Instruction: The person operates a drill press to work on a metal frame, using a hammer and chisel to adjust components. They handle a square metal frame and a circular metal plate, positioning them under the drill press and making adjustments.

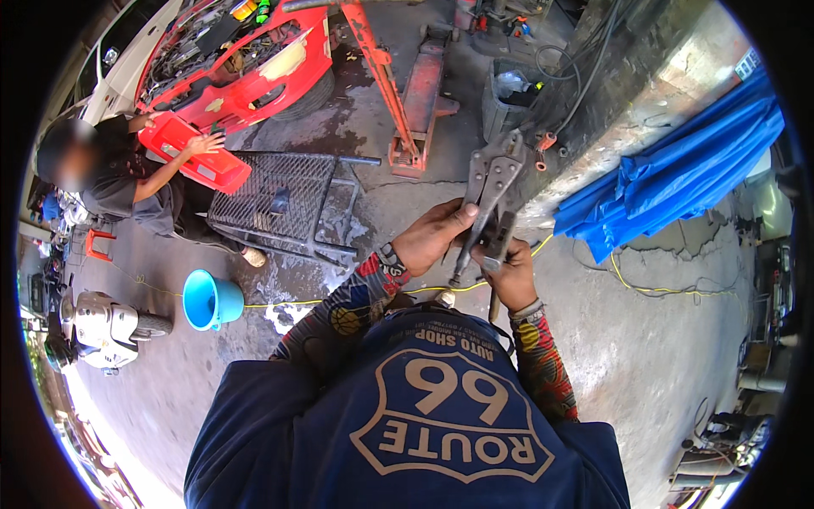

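Note:
In front of my chest, my left hand [431,237] is closed around the handles of grey metal locking pliers [500,174], jaws pointing away from me. Its thumb lies along the near handle, whose adjusting screw end hangs below the fingers. Close beside it, my right hand [514,276] is closed on a hammer [498,239]; the worn metal head sticks up above the fingers and part of the handle shows beneath the hand. The two tools overlap in view, and I cannot tell whether they touch. The fingertips of the right hand are partly hidden behind the hammer.
A yellow cord [284,304] crosses the concrete floor. Leftward are a blue bucket [212,299], a metal mesh rack [275,197] and a person holding a red plastic tray [197,157]. Ahead stand a red floor jack [421,102] and a bin [507,106]. A blue tarp [670,174] hangs right.

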The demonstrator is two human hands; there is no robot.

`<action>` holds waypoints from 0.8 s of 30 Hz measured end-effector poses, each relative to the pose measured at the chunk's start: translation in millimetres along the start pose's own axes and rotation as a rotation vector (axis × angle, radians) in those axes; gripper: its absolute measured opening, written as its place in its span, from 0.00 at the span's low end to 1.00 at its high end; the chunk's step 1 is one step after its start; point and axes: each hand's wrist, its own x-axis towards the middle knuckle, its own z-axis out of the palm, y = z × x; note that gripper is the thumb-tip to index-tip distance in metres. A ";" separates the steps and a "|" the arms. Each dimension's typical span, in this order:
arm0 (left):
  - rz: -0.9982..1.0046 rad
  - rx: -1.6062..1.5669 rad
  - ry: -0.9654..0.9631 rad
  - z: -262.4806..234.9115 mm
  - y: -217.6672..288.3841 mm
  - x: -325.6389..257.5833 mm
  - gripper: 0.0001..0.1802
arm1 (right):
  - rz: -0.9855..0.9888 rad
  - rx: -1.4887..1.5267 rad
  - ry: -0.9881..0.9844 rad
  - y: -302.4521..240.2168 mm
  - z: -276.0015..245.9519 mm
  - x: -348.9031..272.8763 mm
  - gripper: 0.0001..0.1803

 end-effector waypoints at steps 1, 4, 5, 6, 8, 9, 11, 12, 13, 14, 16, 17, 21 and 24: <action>0.059 -0.069 -0.045 -0.8 -3.8 -6.0 0.24 | 0.001 0.001 0.023 -0.2 2.0 -7.5 0.03; 0.051 -0.148 -0.067 -6.1 -11.5 -22.2 0.22 | -0.060 -0.091 0.100 1.1 9.0 -23.4 0.03; 0.059 -0.121 -0.068 -10.2 -13.2 -31.0 0.21 | -0.052 -0.043 0.161 3.5 13.6 -29.9 0.03; 0.075 -0.091 -0.057 -16.5 -13.7 -41.7 0.20 | 0.004 -0.027 0.195 4.7 16.2 -37.7 0.03; 0.101 -0.010 0.038 -29.2 -14.8 -68.6 0.20 | 0.173 0.134 0.209 8.0 24.4 -53.3 0.02; 0.091 0.034 0.080 -35.5 -15.9 -80.9 0.20 | 0.176 0.175 0.233 12.5 32.0 -56.8 0.02; 0.062 0.116 0.162 -44.8 -19.5 -103.0 0.22 | 0.186 0.250 0.286 18.1 44.1 -65.8 0.03; 0.055 0.069 0.143 -46.8 -22.1 -111.4 0.28 | 0.169 0.250 0.287 19.9 49.6 -69.5 0.04; 0.028 0.065 0.130 -47.8 -24.0 -118.5 0.30 | 0.165 0.262 0.273 20.3 54.6 -74.3 0.04; 0.020 0.057 0.093 -47.0 -26.3 -124.1 0.31 | 0.157 0.274 0.267 19.5 57.9 -79.9 0.04; 0.015 0.093 0.035 -40.3 -31.6 -129.2 0.36 | 0.179 0.235 0.269 13.2 57.1 -95.7 0.04; -0.010 0.076 0.007 -35.4 -34.3 -129.5 0.36 | 0.176 0.199 0.267 9.4 54.0 -104.5 0.05; -0.047 -0.010 -0.145 -5.7 -46.1 -125.8 0.36 | 0.140 0.128 0.317 -2.2 27.6 -141.5 0.05; -0.069 0.004 -0.255 22.5 -57.3 -114.7 0.32 | 0.091 0.079 0.442 -3.0 -2.8 -168.5 0.02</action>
